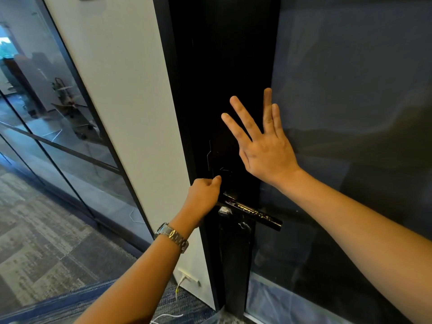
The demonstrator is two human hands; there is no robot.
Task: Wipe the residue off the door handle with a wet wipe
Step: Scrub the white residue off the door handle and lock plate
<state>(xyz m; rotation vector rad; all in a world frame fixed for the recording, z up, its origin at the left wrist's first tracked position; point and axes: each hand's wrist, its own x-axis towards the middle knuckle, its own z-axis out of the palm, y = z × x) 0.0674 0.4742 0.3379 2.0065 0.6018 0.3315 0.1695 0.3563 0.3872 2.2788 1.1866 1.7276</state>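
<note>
The black lever door handle [254, 213] sticks out to the right from a dark door stile [222, 90], with whitish residue streaked along its top. More pale smears sit on the lock plate [233, 242] below it. My left hand [204, 197], a metal watch on its wrist, is curled round the handle's inner end, thumb up beside the round lock piece [225, 174]. My right hand [261, 141] lies flat with spread fingers on the stile and the edge of the glass pane above the handle. No wet wipe is in sight.
A white wall strip [131, 113] stands left of the door, then a glass partition [58, 101] with a room behind. The dark glass door pane [350, 113] fills the right. Grey and blue carpet [46, 253] covers the floor, with a white cable [180, 284] at the wall's foot.
</note>
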